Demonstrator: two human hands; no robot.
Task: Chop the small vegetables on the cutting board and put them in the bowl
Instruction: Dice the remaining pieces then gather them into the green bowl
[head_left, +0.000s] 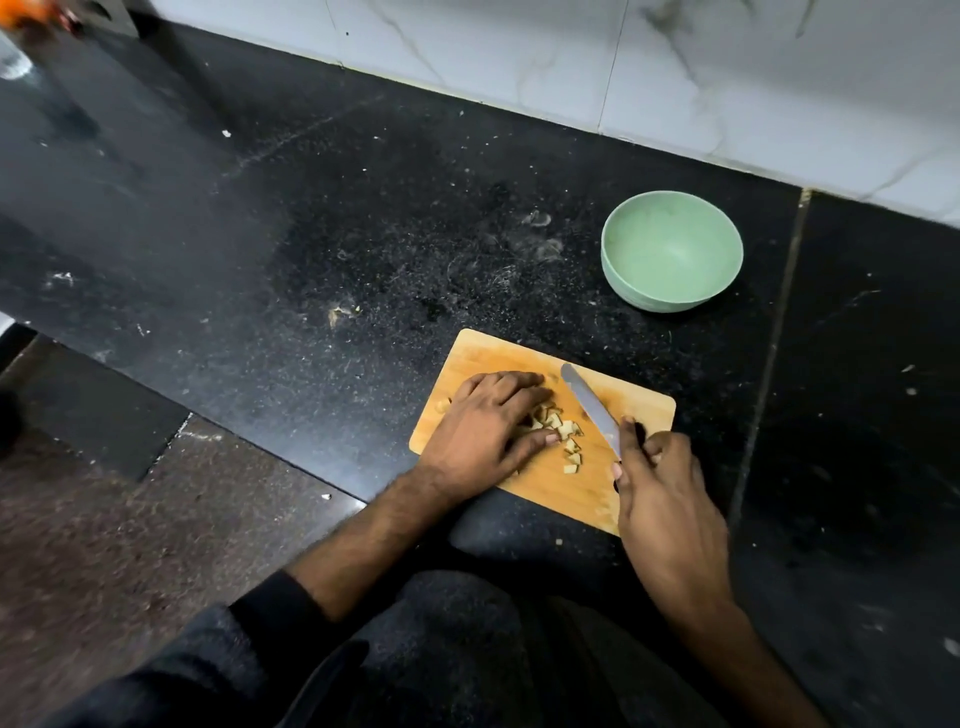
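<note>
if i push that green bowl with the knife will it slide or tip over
The green bowl looks empty and thin-walled, so it is probably light and easily shoved. The dark counter looks polished, so it would likely slide. Its base seems narrower than its rim, so a push high on the wall might rock it.

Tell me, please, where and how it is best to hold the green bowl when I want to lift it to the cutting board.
Probably pinch the near rim of the green bowl, coming from above on the cutting board side. It stands upright and looks empty, so the thin rim is free, while the rounded wall gives little grip.
</note>
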